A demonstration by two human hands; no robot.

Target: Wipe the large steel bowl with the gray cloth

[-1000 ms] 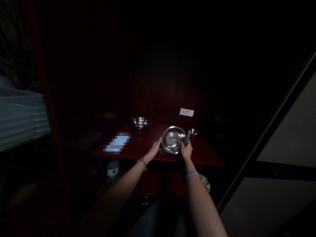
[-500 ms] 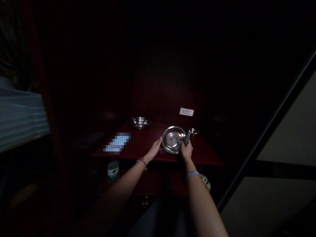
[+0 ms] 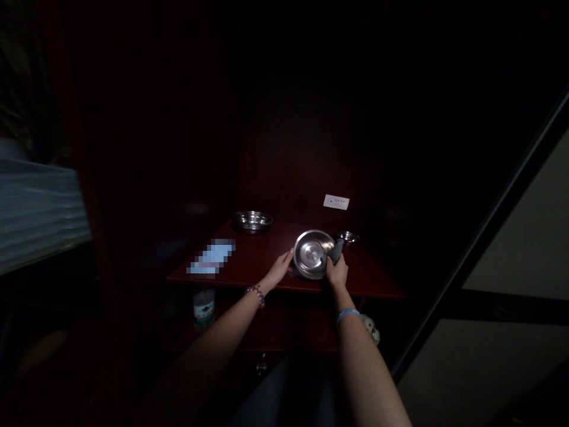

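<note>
A shiny metal bowl [image 3: 311, 254] is tilted towards me above the front of the dark red shelf [image 3: 262, 261]. My left hand [image 3: 280, 268] grips its left rim, with the thumb up at the edge and the other fingers mostly hidden behind. At the bowl's right rim, my right hand [image 3: 337, 271] is closed on a dark grey cloth [image 3: 336, 251], which lies over the edge and against the inside. Behind the right hand sits a smaller metal bowl [image 3: 349, 237]. Further back on the left stand stacked metal bowls [image 3: 252, 222].
A pixelated flat object [image 3: 211, 257] lies at the shelf's left. Underneath are a bottle with a green label [image 3: 204, 308] and a speckled round object [image 3: 370, 330], partly behind my right arm. A white socket plate [image 3: 336, 202] is on the back wall.
The bowl has shifted very slightly down and to the right, along with both hands. The cloth stays at its right rim, and the other things have not moved.
</note>
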